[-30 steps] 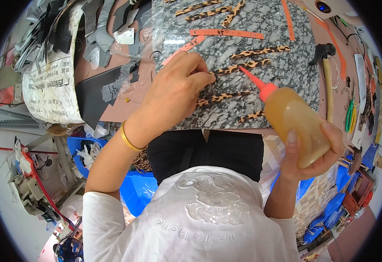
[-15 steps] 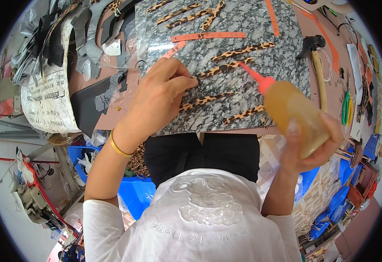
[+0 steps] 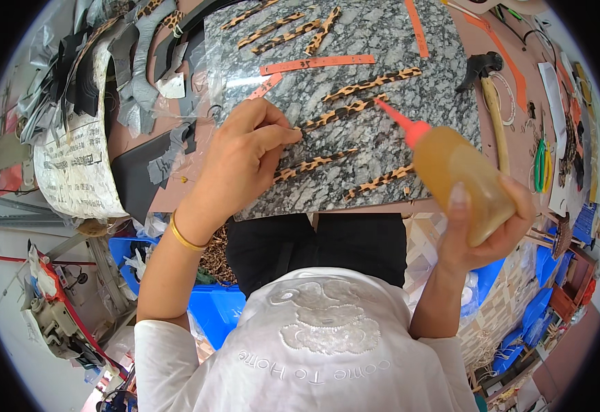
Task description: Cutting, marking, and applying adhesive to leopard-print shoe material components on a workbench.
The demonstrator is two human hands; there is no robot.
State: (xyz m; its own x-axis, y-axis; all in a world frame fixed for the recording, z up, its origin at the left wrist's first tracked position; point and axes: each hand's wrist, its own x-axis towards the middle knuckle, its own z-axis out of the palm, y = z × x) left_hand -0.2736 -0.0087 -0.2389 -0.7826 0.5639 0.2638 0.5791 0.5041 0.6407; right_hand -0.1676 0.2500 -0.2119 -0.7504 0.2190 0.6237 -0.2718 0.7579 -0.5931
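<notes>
A squeeze bottle (image 3: 461,175) of amber liquid, probably glue, is held in my right hand (image 3: 482,230), its fingers wrapped round the lower end. Its long red nozzle (image 3: 403,123) points up and left, the tip at the right end of a leopard-print strip (image 3: 344,113). The left end of that strip is pinched between thumb and fingertips of my left hand (image 3: 248,147). Another leopard-print strip (image 3: 372,84) lies just beyond it, and two more, a strip (image 3: 317,165) and a strip (image 3: 382,181), lie nearer me. All rest on a grey marbled slab (image 3: 430,82).
Orange marked strips (image 3: 317,64) and several more leopard strips (image 3: 272,29) lie farther back on the slab. To its right is a hammer (image 3: 493,123) with a wooden handle. Dark material pieces (image 3: 139,172) crowd the left. A blue bin (image 3: 214,312) stands below the table's edge.
The slab and its strips sit slightly farther left in view. Relative to the strip, the nozzle tip has moved right, to near its end. My left hand keeps its pinch.
</notes>
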